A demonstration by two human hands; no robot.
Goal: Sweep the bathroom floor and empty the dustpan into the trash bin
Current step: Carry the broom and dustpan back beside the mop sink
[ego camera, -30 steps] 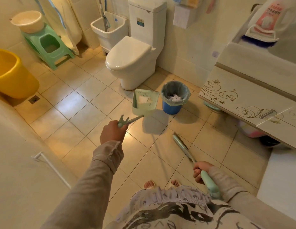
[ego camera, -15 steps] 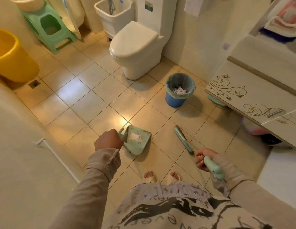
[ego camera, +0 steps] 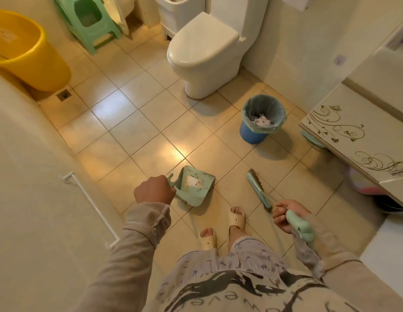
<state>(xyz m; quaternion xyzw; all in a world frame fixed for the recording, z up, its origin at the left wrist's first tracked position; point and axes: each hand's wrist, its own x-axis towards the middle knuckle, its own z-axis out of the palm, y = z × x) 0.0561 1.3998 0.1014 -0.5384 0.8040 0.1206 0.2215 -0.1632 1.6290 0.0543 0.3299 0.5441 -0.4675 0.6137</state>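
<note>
My left hand (ego camera: 153,189) is closed around the handle of a mint-green dustpan (ego camera: 194,187), which hangs low near the tiled floor just ahead of my feet. White scraps and dark specks lie inside the pan. My right hand (ego camera: 286,214) grips the mint-green handle of a hand broom (ego camera: 259,189), whose dark bristles point down and away toward the floor. A blue trash bin (ego camera: 262,119) lined with a grey bag stands farther ahead to the right, with white paper inside it, well apart from the dustpan.
A white toilet (ego camera: 205,52) stands behind the bin. A yellow tub (ego camera: 27,55) and a green stool (ego camera: 92,21) are at the far left, with a floor drain (ego camera: 63,94) near the tub. A decorated cabinet (ego camera: 358,140) juts out on the right; a wall with a white rail (ego camera: 88,203) runs along my left.
The dustpan has come back from beside the bin, down and toward me, to near my feet. The view has tilted downward. The broom has stayed in my right hand.
</note>
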